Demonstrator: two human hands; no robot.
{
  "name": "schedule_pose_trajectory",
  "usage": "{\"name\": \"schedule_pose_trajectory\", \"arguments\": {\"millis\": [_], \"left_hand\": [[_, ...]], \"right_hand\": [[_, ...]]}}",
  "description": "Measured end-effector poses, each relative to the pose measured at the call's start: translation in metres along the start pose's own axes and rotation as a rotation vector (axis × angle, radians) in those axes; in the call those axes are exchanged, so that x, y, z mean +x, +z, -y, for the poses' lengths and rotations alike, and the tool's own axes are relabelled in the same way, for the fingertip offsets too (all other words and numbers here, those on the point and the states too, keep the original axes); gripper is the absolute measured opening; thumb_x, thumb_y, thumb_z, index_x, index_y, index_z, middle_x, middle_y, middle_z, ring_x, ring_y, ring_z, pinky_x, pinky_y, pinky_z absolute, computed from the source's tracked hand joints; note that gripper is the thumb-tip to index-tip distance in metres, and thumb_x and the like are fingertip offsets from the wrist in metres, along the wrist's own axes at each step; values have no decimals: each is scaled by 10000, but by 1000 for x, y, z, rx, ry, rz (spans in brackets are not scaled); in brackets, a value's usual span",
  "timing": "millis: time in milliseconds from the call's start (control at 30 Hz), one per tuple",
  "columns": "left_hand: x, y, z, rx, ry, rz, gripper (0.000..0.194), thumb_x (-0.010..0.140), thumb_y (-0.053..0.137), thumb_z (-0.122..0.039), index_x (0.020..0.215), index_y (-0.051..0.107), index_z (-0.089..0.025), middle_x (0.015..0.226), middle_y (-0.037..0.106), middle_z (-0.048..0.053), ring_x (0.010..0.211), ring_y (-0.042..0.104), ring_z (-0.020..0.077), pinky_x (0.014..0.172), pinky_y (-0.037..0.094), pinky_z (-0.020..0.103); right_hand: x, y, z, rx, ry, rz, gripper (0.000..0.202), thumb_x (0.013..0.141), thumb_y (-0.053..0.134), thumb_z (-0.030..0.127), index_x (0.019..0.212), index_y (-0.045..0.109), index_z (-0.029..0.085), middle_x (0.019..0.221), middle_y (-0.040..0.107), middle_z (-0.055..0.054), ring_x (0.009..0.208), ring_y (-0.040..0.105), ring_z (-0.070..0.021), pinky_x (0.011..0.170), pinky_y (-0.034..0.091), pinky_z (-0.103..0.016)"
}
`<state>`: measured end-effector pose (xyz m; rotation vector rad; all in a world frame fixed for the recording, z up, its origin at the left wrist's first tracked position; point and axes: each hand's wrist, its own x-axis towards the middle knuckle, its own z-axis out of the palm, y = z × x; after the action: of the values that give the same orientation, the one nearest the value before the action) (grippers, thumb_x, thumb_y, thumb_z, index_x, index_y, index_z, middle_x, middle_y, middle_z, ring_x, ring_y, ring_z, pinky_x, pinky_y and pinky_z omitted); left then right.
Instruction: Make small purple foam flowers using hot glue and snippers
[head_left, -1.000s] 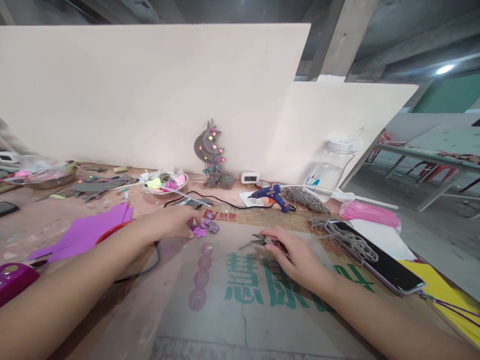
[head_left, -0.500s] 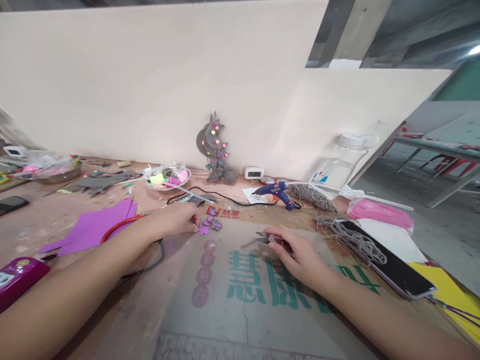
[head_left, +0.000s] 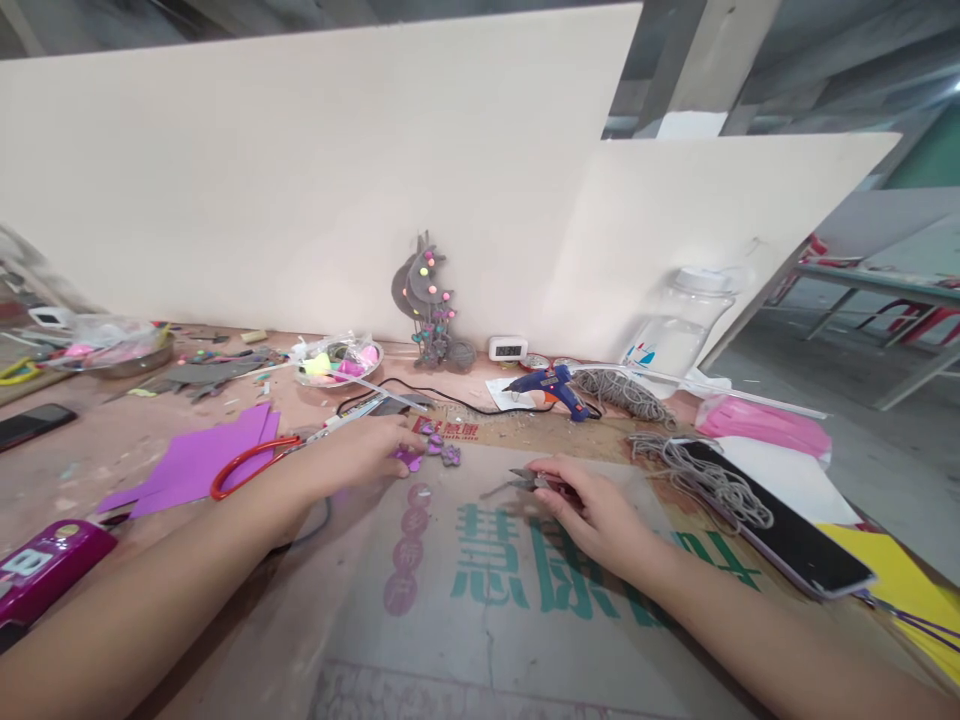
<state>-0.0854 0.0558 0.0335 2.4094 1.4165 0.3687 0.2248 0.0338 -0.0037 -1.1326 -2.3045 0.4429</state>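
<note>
My left hand point(head_left: 367, 450) rests over the sheet with its index finger and thumb apart, beside small purple and grey cut-out shapes point(head_left: 450, 456). Its fingertips partly cover a purple piece point(head_left: 409, 459). My right hand point(head_left: 589, 500) is closed around a small pair of pliers point(head_left: 526, 478), whose grey jaws point left; its fingers hide most of the handles. Beneath both hands lies a clear plastic sheet point(head_left: 420, 640) over a printed cardboard. Scissors with orange-red handles point(head_left: 225, 478) lie next to my left wrist, on purple sheets point(head_left: 187, 450).
A blue glue gun point(head_left: 551, 388), a small clock point(head_left: 508, 348) and a grey moon-shaped ornament point(head_left: 427, 290) stand at the back. Grey yarn point(head_left: 731, 490) lies over a phone point(head_left: 787, 530) on the right. A bowl of coloured pieces point(head_left: 337, 365) sits back left, a water bottle point(head_left: 675, 320) back right.
My left hand has moved a little right over the small shapes, which lie slightly further right and more spread. More of the orange-red scissors shows. My right hand and the pliers have stayed nearly still.
</note>
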Motion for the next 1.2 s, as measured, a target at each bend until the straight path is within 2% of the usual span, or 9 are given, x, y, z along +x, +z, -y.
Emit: {"name": "schedule_pose_trajectory", "arguments": {"millis": [167, 333, 467, 633, 733, 800, 900, 1067, 1200], "left_hand": [[3, 0, 4, 40, 47, 73, 160, 689, 566, -211, 806, 671, -241, 905, 623, 2, 781, 576, 174, 670, 396, 248], [1, 0, 4, 30, 62, 53, 90, 701, 557, -213, 748, 634, -215, 853, 612, -2, 752, 559, 163, 643, 382, 247], [0, 0, -9, 28, 73, 23, 42, 700, 556, -183, 701, 594, -200, 751, 624, -21, 695, 558, 149, 615, 374, 237], [-2, 10, -32, 62, 229, -223, 116, 810, 529, -261, 829, 638, -227, 778, 659, -13, 682, 594, 135, 602, 414, 232], [-8, 20, -37, 140, 385, -456, 174, 829, 536, -251, 960, 651, -256, 827, 705, 6, 768, 636, 162, 708, 463, 279], [-12, 24, -41, 102, 431, -482, 218, 830, 540, -238, 1021, 644, -261, 944, 710, 22, 859, 645, 169, 795, 476, 302], [-15, 26, -50, -70, 287, -402, 255, 852, 501, -302, 1066, 637, -274, 1072, 680, 15, 973, 623, 180, 882, 466, 320], [-10, 40, -63, -444, -33, -355, 237, 832, 500, -376, 958, 662, -259, 986, 702, -2, 934, 634, 182, 838, 490, 305], [-4, 57, -58, -772, -79, -249, 441, 837, 483, -344, 1259, 435, -226, 909, 707, 22, 909, 642, 169, 811, 493, 302]], "right_hand": [[0, -1, 3, -4, 11, -17, 261, 881, 422, 336, 1078, 537, 211, 992, 641, -62, 871, 613, -176, 749, 492, -308], [-1, 0, 2, -7, 10, -55, 261, 881, 423, 326, 1084, 532, 205, 1005, 637, -69, 878, 615, -173, 750, 496, -303], [-1, 1, -1, 18, 22, -65, 253, 878, 435, 322, 1083, 527, 204, 995, 636, -59, 872, 612, -164, 745, 494, -292], [-1, -1, 3, 47, 8, -90, 246, 886, 422, 291, 1090, 525, 201, 969, 627, -55, 837, 600, -152, 726, 491, -281], [-1, -4, 4, 43, -26, -119, 278, 900, 382, 242, 1145, 507, 202, 1028, 605, -67, 928, 575, -160, 806, 474, -303], [0, -5, 4, 26, -26, -140, 316, 905, 359, 218, 1195, 485, 216, 1065, 589, -70, 989, 550, -165, 858, 456, -323], [5, -7, 0, 15, 4, -179, 335, 905, 354, 218, 1215, 481, 233, 1089, 581, -71, 1025, 535, -174, 890, 446, -350], [10, -7, -1, 56, 84, -259, 298, 886, 392, 234, 1145, 540, 217, 1066, 606, -82, 952, 584, -184, 831, 486, -355], [9, -17, 2, 119, 101, -284, 301, 866, 435, 240, 1148, 534, 205, 1144, 592, -85, 996, 587, -187, 846, 483, -349]]}}
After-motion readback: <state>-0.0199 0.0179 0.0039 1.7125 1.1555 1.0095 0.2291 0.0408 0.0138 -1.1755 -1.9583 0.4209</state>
